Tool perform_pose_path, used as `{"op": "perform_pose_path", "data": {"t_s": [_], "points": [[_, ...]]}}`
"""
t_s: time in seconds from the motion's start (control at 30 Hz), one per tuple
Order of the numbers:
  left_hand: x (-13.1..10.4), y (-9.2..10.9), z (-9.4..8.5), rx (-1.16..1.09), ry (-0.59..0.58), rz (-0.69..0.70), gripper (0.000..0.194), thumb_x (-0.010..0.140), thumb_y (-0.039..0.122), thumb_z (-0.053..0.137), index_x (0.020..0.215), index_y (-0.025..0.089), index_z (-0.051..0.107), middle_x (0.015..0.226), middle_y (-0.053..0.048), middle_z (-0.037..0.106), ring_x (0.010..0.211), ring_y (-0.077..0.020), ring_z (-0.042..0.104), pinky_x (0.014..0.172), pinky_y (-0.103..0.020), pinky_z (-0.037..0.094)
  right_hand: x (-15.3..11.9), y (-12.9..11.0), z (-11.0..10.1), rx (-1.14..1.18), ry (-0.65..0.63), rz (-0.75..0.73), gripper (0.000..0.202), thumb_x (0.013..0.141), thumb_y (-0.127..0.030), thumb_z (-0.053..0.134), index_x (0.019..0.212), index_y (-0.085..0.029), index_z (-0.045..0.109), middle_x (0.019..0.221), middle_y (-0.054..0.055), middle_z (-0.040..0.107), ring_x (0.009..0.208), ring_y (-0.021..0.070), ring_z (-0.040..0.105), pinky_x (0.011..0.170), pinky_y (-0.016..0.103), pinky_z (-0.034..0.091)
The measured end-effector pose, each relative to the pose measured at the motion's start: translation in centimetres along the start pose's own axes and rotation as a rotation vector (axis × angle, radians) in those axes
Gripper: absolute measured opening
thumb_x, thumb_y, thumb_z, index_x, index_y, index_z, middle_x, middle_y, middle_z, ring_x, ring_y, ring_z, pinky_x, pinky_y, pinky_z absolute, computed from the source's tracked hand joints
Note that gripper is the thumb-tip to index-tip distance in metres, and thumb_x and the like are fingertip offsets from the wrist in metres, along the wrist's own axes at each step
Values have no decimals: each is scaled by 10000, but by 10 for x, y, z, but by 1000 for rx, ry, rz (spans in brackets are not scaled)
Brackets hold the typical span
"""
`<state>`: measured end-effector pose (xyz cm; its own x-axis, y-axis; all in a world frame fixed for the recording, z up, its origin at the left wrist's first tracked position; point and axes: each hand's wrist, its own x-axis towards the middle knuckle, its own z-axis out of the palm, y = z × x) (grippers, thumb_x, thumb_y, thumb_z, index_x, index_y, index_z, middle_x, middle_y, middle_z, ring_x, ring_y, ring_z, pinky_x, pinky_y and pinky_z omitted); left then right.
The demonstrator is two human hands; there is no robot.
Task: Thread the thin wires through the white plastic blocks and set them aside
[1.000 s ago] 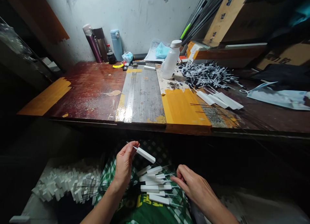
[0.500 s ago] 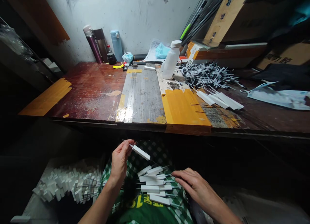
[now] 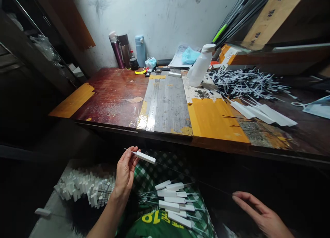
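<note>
Clearly, the left hand (image 3: 125, 171) is pinching the thin pale stem at one end of a slim white rectangular block (image 3: 145, 157), which is held above the lap and slopes slightly down toward the right. From the block's other end a fine dark wire (image 3: 177, 171) runs down across the dark gap below the table to the right hand (image 3: 260, 212). That hand is well apart from the left, its thumb and forefinger brought together at the tips on the wire's far end.

Between the forearms, a loose group of white stemmed blocks (image 3: 168, 206) lies on green-and-white checked cloth (image 3: 149, 172), beside a dark green area with yellow lettering (image 3: 154, 216). To the left, a heap of similar white blocks (image 3: 85, 188) rests on a pale grey surface (image 3: 43, 227), with one more white block (image 3: 42, 212) near its edge.

Beyond the lap stands a worn dark-red wooden table (image 3: 110, 93). It bears a flat grey metal plate (image 3: 170, 104) with a ruler strip (image 3: 153, 105) along its left part, and a broad patch of orange-yellow tape (image 3: 216, 119) just to the right. Behind the tape are a translucent white bottle (image 3: 199, 71) and a tangled pile of black-and-white sticks (image 3: 247, 83); several larger white blocks (image 3: 265, 114) lie in front of the pile. A purple flask (image 3: 117, 54), a brown flask (image 3: 124, 51) and a light-blue flask (image 3: 140, 52) stand near the wall.
</note>
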<state>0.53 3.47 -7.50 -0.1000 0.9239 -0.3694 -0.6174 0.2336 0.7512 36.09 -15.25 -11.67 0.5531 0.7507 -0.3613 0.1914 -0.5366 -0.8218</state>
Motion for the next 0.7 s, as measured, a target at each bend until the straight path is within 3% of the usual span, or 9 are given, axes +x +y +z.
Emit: {"op": "perform_pose_path", "data": {"t_s": [0.13,0.23,0.33,0.5,0.63,0.7], "points": [[0,-1,1,0,-6,-6,204,782,279,724,937,148,705,960,-76,748,927,-207,706,856,-313,544,0,17,6,255,-9,150,381,509,-579,789,636,-228,709,667,16,647,641,192,623,543,225,539],[0,-1,-1,5,-14,-8,193,797,277,712,944,152,708,984,-77,744,942,-198,700,832,-284,544,3,32,8,377,-19,183,461,550,-659,756,525,-217,627,579,12,565,603,181,581,566,236,560],[0,-1,-2,19,-23,-12,191,807,282,704,948,153,709,996,-80,741,952,-193,696,831,-272,539,4,37,7,379,-40,139,491,635,-676,704,498,-223,573,549,10,509,659,205,594,664,258,581],[-1,-2,-1,22,-27,-11,180,820,277,691,942,145,711,987,-85,741,938,-189,698,820,-267,547,-1,24,9,340,-74,25,407,644,-634,714,723,-237,679,761,46,628,757,235,620,637,264,577],[-2,-3,0,21,-19,-22,182,817,263,694,945,134,709,990,-94,738,929,-197,701,796,-265,563,-1,23,10,262,-89,5,490,705,-682,626,528,-233,540,573,20,532,622,217,589,602,299,569],[-2,-2,1,18,-14,-29,189,807,262,706,944,132,707,992,-95,737,918,-200,704,789,-269,568,2,29,8,193,-76,10,511,702,-710,591,523,-234,543,568,27,563,625,233,614,637,337,578]]}}
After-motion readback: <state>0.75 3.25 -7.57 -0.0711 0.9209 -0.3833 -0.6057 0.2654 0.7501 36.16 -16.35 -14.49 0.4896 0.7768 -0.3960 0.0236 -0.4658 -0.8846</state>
